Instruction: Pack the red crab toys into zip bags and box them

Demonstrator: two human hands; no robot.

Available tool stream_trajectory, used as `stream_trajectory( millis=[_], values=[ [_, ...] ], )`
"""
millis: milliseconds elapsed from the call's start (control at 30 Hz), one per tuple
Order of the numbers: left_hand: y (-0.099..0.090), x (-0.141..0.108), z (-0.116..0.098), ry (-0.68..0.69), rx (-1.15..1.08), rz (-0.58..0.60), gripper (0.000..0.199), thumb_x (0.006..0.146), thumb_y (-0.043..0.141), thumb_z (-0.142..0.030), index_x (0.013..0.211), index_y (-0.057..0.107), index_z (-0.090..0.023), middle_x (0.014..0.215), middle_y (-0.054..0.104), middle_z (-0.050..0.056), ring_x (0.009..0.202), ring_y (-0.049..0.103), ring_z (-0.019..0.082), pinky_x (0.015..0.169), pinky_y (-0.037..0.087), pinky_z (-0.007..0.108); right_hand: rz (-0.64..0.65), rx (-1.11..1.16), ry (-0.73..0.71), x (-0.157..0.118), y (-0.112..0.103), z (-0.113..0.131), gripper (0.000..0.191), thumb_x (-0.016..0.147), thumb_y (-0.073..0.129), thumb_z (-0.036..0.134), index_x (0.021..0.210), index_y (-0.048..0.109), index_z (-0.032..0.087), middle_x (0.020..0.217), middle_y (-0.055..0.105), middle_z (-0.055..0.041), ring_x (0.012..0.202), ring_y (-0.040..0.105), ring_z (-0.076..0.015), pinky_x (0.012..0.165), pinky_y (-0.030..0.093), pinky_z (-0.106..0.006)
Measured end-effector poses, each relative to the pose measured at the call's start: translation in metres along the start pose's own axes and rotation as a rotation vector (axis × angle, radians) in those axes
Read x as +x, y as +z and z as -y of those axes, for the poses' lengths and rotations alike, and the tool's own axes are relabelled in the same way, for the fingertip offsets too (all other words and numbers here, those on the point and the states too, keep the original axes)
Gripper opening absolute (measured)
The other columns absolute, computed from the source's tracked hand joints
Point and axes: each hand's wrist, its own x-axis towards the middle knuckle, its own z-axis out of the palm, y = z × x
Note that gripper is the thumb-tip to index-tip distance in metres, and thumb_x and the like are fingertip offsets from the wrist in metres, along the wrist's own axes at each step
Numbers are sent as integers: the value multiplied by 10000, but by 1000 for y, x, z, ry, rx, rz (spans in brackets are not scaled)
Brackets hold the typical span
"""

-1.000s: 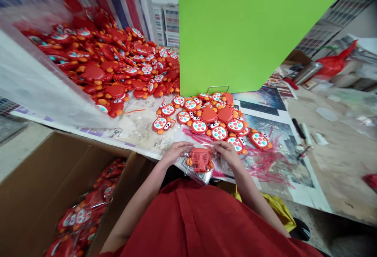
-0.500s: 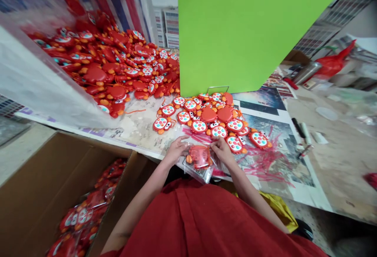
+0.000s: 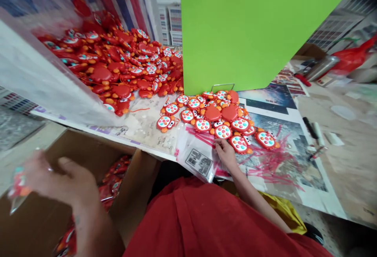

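Observation:
My left hand, smeared by motion, is over the open cardboard box at lower left. At its fingertips is a small red, orange and teal toy in a clear bag, also blurred. My right hand rests at the table's front edge, its fingers bent together at the right edge of a flat stack of clear zip bags with black print and pink zip strips. Just beyond the fingertips lies a loose group of red crab-shaped toys with white faces and coloured dots.
A big heap of the same toys spills from a white sack at left. A green panel stands behind the group. Bagged toys lie in the box. Markers and a metal flask are at right.
My left hand has left the table and swung to the lower left over the box with the bagged toy. The right hand stays by the bags, whose printed top is uncovered. The view has shifted slightly.

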Motion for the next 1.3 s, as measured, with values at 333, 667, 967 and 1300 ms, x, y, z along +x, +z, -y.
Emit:
stream_trajectory(
  millis=[333,667,967,1300],
  values=[
    [125,-141,-155,944,-555,1121,296,912,458,-180,1155,623,-213,1208,615,100,1179,504,231,996,421,394,-47,-203,-267,-5,-12,10,239,879,444,242,982,653,190,940,678,-76,873,620,-214,805,498,-372],
    [157,-161,-174,795,-212,1006,180,890,572,-321,985,605,-171,1020,568,116,990,487,271,825,391,394,-228,-843,-209,1,-61,-12,587,834,585,475,1331,506,174,1397,456,-201,1324,311,-410,994,329,-612],
    [161,-174,-164,828,-338,907,186,965,399,-219,920,564,-145,941,583,102,933,509,240,847,403,378,-248,-538,-207,9,-102,-11,562,730,563,241,1288,539,177,1186,553,-144,1141,505,-308,959,435,-487],
    [161,-172,-161,626,-578,1007,536,939,493,-257,1423,290,-153,1061,617,90,1004,555,225,909,454,379,148,137,-226,10,-68,61,489,734,749,339,1200,626,253,1223,641,-55,1097,602,-240,975,460,-398]
  ],
)
